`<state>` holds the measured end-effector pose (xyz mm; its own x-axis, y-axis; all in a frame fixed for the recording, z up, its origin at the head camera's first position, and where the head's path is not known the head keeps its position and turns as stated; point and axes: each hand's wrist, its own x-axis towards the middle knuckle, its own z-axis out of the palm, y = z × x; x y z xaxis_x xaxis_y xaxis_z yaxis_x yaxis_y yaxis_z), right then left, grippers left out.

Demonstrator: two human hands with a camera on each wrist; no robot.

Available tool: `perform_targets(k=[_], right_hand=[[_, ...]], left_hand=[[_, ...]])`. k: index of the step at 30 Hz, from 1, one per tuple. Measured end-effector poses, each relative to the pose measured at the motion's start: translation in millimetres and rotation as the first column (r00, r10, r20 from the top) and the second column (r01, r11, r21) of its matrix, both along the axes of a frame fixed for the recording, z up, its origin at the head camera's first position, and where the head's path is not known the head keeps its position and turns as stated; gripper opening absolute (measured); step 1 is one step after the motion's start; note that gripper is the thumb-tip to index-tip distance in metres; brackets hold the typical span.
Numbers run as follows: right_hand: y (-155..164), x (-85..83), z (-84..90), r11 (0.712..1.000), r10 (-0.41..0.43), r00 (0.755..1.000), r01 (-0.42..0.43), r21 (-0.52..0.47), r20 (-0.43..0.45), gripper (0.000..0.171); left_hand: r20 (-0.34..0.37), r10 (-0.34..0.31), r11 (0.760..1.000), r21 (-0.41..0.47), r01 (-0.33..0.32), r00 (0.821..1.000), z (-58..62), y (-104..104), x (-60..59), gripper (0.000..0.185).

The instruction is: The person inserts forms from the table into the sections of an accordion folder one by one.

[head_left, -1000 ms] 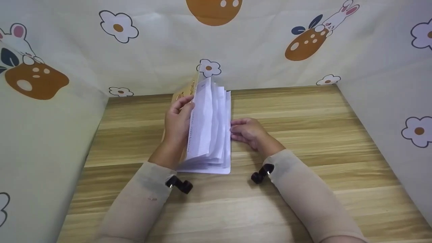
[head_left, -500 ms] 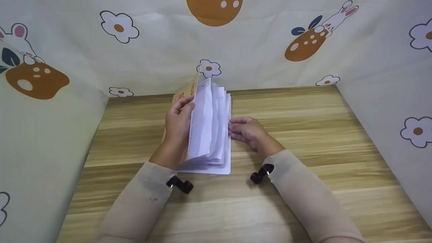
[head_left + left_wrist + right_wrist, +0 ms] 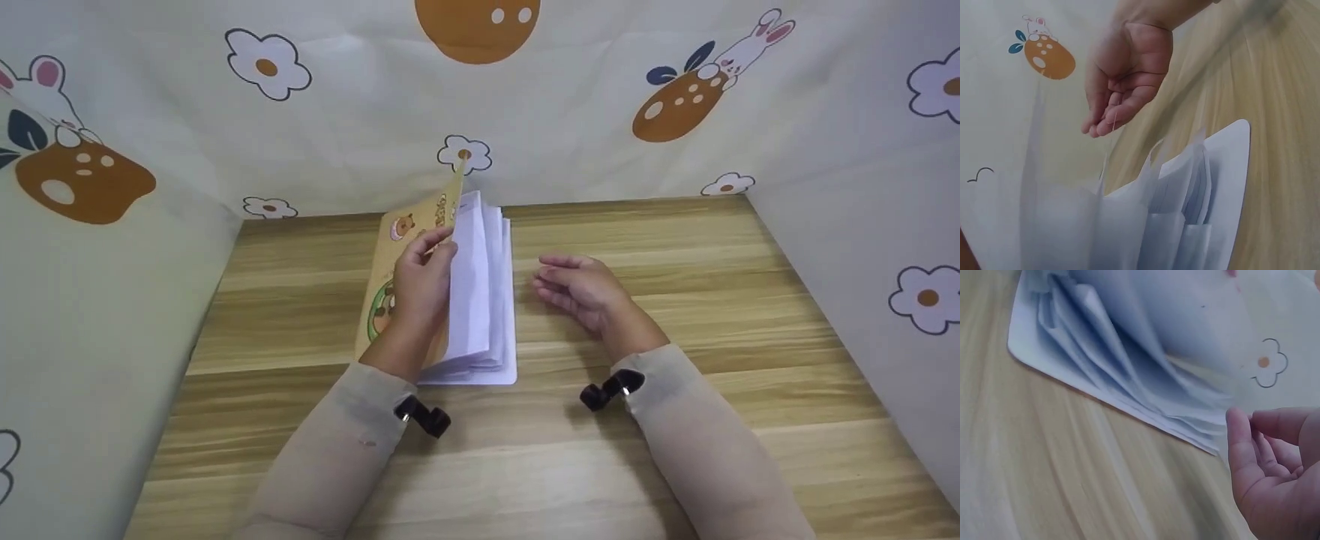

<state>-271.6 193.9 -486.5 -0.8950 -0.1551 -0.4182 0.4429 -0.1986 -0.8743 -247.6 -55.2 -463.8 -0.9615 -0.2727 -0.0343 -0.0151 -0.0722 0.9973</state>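
A notebook with a tan cover (image 3: 401,259) printed with cartoon animals stands on the table, its cover raised. My left hand (image 3: 424,285) pinches the cover's free edge between thumb and fingers. Below it, loose white pages (image 3: 471,300) fan out over the back cover (image 3: 1235,152), which lies flat with a rounded corner. My right hand (image 3: 589,292) is to the right of the notebook, apart from it, fingers loosely bent and holding nothing. In the right wrist view, the right thumb and fingertips (image 3: 1238,422) show close to the page edges (image 3: 1129,377).
The wood-grain table (image 3: 675,300) extends around the notebook. Pale cloth walls (image 3: 360,135) with flower and rabbit prints rise at the back and both sides. A small black device (image 3: 424,416) is fixed at each sleeve cuff.
My right hand has let go of the page edges and moved right. My left hand has shifted right with the cover, leaning it further over the pages; more of its printed front shows.
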Motion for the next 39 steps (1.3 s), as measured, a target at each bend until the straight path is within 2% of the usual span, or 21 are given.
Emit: perform_targets(k=[5,11,16,19,24,27,31,33,36,39], right_hand=[[11.2,5.2,5.1,0.999,-0.008,1.0,0.007,-0.045,-0.016,0.053],[23.7,10.9,13.6,0.991,-0.037,0.997,0.028,-0.133,-0.067,0.03],[30.1,17.4,22.3,0.968,-0.075,0.99,0.043,-0.249,-0.122,0.015],[32.3,19.3,24.9,0.956,-0.09,0.986,0.045,-0.29,-0.143,0.015],[36.7,19.8,26.1,0.944,-0.12,0.981,0.064,-0.325,-0.156,0.019],[39.9,19.3,25.8,0.941,-0.131,0.979,0.073,-0.33,-0.159,0.021],[41.1,18.9,24.1,0.938,-0.124,0.979,0.063,-0.34,-0.16,0.021],[40.9,19.1,23.2,0.936,-0.124,0.979,0.062,-0.346,-0.161,0.018],[41.3,19.9,22.5,0.934,-0.13,0.978,0.066,-0.351,-0.162,0.017],[44.0,20.4,23.2,0.936,-0.132,0.978,0.069,-0.345,-0.161,0.02]], left_hand=[[0.046,-0.009,0.999,-0.035,0.011,0.999,-8.5,10.1,-0.4,0.029],[0.138,-0.044,0.989,-0.136,0.063,0.989,-15.7,20.9,-4.6,0.032],[0.166,-0.074,0.957,-0.264,0.117,0.983,-29.0,29.8,-8.5,0.038],[0.191,-0.057,0.928,-0.351,0.122,0.98,-35.0,34.3,-9.6,0.039],[0.234,-0.027,0.886,-0.444,0.131,0.972,-41.0,39.2,-11.5,0.043],[0.259,-0.045,0.876,-0.453,0.163,0.965,-43.9,39.7,-13.2,0.048],[0.295,-0.085,0.885,-0.416,0.208,0.952,-45.9,34.7,-13.3,0.054],[0.309,-0.108,0.874,-0.424,0.238,0.945,-46.1,31.1,-12.3,0.058],[0.318,-0.157,0.839,-0.457,0.296,0.935,-47.3,26.7,-10.4,0.065],[0.296,-0.206,0.839,-0.438,0.324,0.933,-47.6,25.7,-7.0,0.069]])
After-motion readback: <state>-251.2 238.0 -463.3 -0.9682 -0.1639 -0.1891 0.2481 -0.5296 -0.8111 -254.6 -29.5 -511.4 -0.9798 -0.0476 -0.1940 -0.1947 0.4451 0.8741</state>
